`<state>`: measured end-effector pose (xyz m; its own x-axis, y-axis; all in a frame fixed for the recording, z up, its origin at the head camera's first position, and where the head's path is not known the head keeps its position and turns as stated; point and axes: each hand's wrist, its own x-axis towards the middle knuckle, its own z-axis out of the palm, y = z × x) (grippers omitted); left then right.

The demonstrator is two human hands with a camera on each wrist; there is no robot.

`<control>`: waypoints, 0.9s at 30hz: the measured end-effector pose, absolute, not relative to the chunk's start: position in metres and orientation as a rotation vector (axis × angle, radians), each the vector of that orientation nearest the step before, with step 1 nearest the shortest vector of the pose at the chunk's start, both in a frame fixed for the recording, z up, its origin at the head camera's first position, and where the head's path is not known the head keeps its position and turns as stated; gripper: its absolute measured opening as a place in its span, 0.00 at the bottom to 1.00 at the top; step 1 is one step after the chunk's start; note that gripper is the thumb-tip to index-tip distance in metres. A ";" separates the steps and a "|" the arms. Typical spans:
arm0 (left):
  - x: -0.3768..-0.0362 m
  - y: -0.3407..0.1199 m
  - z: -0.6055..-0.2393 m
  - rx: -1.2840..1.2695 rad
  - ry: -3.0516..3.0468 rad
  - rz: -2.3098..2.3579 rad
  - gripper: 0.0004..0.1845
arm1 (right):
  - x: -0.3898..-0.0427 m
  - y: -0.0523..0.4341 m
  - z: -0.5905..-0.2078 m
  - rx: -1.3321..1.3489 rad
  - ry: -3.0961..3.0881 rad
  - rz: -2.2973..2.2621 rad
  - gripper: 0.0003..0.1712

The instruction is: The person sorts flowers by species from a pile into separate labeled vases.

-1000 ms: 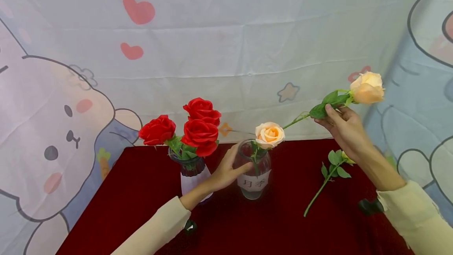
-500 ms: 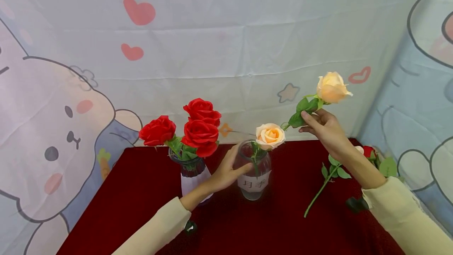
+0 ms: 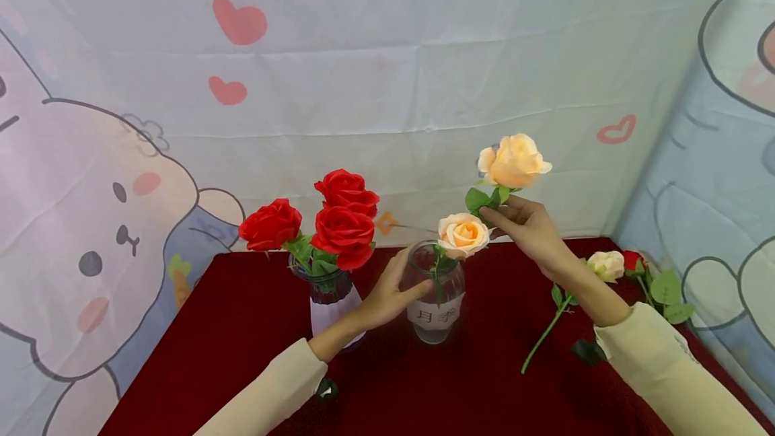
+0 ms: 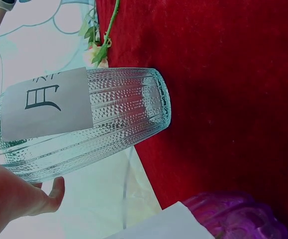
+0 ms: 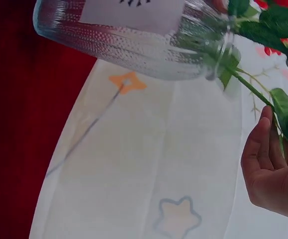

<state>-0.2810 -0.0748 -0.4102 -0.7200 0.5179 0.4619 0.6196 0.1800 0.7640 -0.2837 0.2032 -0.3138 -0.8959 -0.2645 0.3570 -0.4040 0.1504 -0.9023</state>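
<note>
Fingers of the right hand (image 3: 533, 231) are curled around the stem of a peach rose (image 3: 513, 160), pinching it just under the bloom, among the top leaves. The bloom stands above the fingertips and the stem goes down from them, tilted, into the mouth of the clear vase (image 3: 434, 295). In the right wrist view the thumb (image 5: 257, 144) lies along the stem (image 5: 253, 89), and the stem's lower part is already inside the glass neck (image 5: 218, 50).

The left hand (image 3: 387, 298) holds the clear vase from its left side: the thumb is on the front of the glass, near the paper label (image 3: 437, 315), and the other fingers go up along the far side toward the rim. In the left wrist view the thumb (image 4: 54, 191) presses on the ribbed glass (image 4: 119, 119) below the label (image 4: 47, 102). The fingers are bent loosely around the glass.

One more peach rose (image 3: 463, 234) already sits in this vase, its bloom just beside the right fingertips, a little lower and to their left.

Behind the left wrist stands a dark vase (image 3: 327, 298) with three red roses (image 3: 342, 217), touching or nearly touching the forearm; I cannot tell which.

Behind the right forearm, on the red cloth (image 3: 242, 328), lies a pale rose (image 3: 607, 264) with a long green stem, and close beside it a red bud (image 3: 632, 260) with leaves. Both are well apart from the fingers.
</note>
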 end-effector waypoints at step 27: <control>-0.282 -0.074 -0.411 -1.137 -2.282 -1.578 0.38 | -0.289 0.171 -0.357 0.893 -2.421 1.336 0.14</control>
<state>-0.2823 -0.0737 -0.4111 -0.7036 0.4994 0.5055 0.6492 0.1625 0.7431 -0.2895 0.1714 -0.3572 -0.7861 -0.3975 0.4734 -0.6124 0.3966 -0.6839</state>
